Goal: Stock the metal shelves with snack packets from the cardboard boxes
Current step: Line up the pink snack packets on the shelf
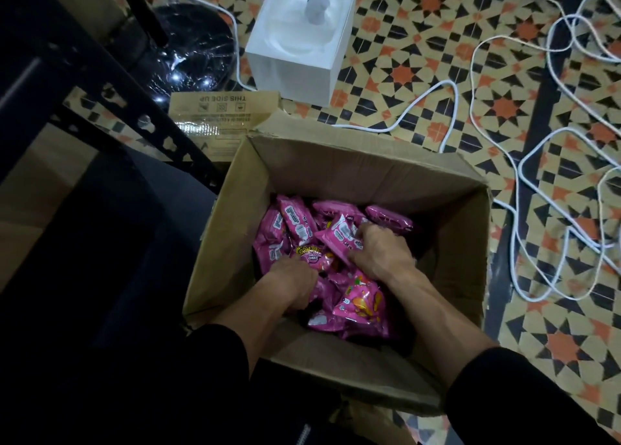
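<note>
While the open brown cardboard box point(336, 169) stands on the floor, the glossy pink plastic snack packets point(289, 229) are heaped inside it. Packets at the box's near-left are gripped by the left hand point(295, 281), and one at its middle is clutched by the right hand point(381, 251). A black perforated metal shelf frame point(117, 98) is seen left of the box.

Both forearms reach forward and down, bare below black sleeves point(215, 360). Left grip point(295, 285), knuckles up, curls its fingers round pink packets point(361, 301); right grip point(381, 253), slightly ahead, clutches them too
</note>
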Action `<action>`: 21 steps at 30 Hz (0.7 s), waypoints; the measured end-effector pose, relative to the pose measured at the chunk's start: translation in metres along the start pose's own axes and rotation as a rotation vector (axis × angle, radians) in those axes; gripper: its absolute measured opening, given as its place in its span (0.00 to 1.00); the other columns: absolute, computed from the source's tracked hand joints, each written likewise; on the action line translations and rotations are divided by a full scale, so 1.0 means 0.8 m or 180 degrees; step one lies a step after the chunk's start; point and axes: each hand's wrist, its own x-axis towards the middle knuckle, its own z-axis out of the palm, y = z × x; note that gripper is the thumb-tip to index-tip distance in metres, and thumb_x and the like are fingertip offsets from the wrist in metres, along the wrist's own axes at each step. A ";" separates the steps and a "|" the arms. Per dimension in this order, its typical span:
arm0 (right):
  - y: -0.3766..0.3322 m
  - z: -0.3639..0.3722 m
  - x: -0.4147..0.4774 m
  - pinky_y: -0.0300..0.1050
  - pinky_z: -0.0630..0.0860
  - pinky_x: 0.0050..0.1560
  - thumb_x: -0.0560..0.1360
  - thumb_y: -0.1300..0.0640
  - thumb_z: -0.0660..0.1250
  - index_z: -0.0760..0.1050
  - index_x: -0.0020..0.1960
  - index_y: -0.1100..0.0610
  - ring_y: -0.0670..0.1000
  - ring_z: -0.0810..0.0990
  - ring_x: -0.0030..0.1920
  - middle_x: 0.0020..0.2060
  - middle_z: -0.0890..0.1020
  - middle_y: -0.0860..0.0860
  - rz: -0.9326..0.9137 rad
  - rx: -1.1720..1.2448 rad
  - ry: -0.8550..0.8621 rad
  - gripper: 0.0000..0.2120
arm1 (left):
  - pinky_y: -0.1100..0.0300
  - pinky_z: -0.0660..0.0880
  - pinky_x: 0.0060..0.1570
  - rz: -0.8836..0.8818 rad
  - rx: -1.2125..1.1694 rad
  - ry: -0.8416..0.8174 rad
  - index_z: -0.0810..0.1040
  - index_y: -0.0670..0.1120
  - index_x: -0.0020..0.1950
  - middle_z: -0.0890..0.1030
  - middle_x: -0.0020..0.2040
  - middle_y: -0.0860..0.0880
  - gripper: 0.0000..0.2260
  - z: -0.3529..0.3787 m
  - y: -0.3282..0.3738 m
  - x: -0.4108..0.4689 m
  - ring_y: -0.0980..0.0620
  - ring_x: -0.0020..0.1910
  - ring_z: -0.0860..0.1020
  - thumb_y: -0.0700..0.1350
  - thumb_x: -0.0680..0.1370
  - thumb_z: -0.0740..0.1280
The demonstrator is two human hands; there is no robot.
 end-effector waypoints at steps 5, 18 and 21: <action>-0.001 0.000 -0.010 0.52 0.71 0.65 0.77 0.49 0.67 0.74 0.65 0.53 0.58 0.79 0.60 0.59 0.82 0.55 -0.0146 -0.0005 0.0143 0.18 | 0.48 0.71 0.64 -0.0086 -0.0123 0.0225 0.77 0.46 0.57 0.77 0.61 0.44 0.11 -0.026 -0.011 -0.025 0.44 0.61 0.72 0.47 0.76 0.67; -0.084 -0.094 -0.099 0.53 0.72 0.60 0.74 0.46 0.69 0.76 0.60 0.50 0.56 0.82 0.55 0.51 0.85 0.50 -0.1291 0.0590 0.1212 0.17 | 0.52 0.76 0.44 -0.0630 -0.2191 0.1930 0.74 0.45 0.34 0.80 0.41 0.46 0.18 -0.051 -0.062 -0.200 0.45 0.43 0.79 0.59 0.68 0.70; -0.116 -0.126 -0.134 0.54 0.76 0.59 0.73 0.48 0.70 0.77 0.62 0.51 0.55 0.83 0.54 0.53 0.85 0.50 -0.1701 0.0821 0.1425 0.19 | 0.52 0.74 0.49 -0.0684 -0.2580 0.2508 0.79 0.41 0.43 0.80 0.47 0.45 0.27 -0.041 -0.062 -0.254 0.46 0.46 0.78 0.66 0.65 0.66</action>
